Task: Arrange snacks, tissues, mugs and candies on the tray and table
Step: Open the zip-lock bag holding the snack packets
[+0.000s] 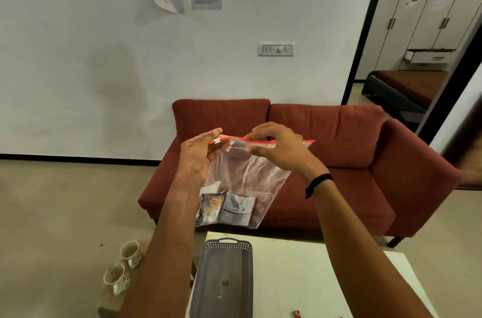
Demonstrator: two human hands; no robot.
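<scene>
I hold a clear zip bag [250,177] with a red seal strip up in front of me, above the table. My left hand [199,154] grips its left top corner at the white slider. My right hand [276,145] pinches the red strip further right. Several snack packets [225,209] lie in the bottom of the bag. Below stands a grey perforated tray [206,265] on the white table [313,273]. Two patterned mugs [122,265] sit on a low wooden stool to the left. A small red candy [298,313] lies at the table's near edge.
A red two-seat sofa [339,151] stands right behind the table against the white wall. Beige floor spreads to the left. A doorway at the right opens onto another room with a bed [407,85] and cupboards.
</scene>
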